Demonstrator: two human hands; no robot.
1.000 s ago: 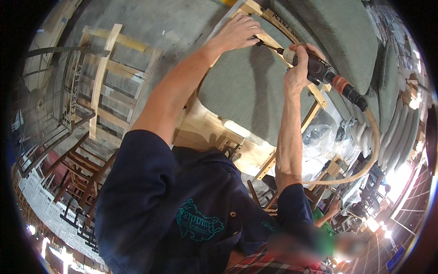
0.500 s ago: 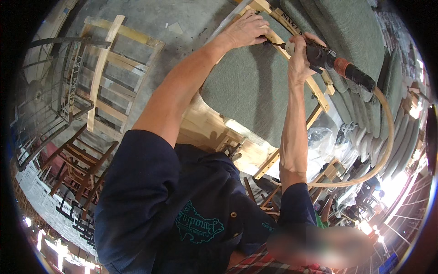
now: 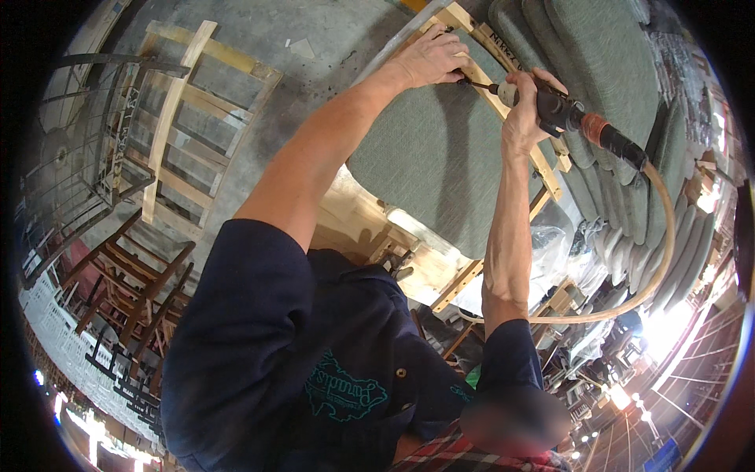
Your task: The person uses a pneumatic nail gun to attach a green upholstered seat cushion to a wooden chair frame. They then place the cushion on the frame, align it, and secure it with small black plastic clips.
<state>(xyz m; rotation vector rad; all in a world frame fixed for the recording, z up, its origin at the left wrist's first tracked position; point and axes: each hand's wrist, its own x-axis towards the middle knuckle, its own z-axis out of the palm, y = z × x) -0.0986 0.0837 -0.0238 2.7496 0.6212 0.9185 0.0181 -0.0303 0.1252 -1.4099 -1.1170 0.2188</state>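
Observation:
My right hand [image 3: 522, 118] is wrapped around a dark, air-powered screwdriver [image 3: 560, 112] with an orange band, its thin bit aimed left. At the bit's tip are the curled fingers of my left hand [image 3: 430, 60], resting at the corner of a light wooden frame [image 3: 544, 171]. A small dark piece shows by the left thumb, but what the fingers pinch is hidden. Beneath both hands lies a grey-green fabric seat cushion [image 3: 425, 153], beside the frame's rails.
A tan hose [image 3: 670, 228] curves from the tool round the right side. Several grey-green cushions [image 3: 605, 63] are stacked at the far right. On the left are a slatted wooden pallet [image 3: 169, 118], dark metal frames and a brown wooden chair frame [image 3: 130, 271]. Clear plastic [image 3: 549, 248] lies right of my forearm.
Both hands and the screwdriver have shifted slightly right and down in the view. The bit stays at the left fingers; the right hand keeps its grip.

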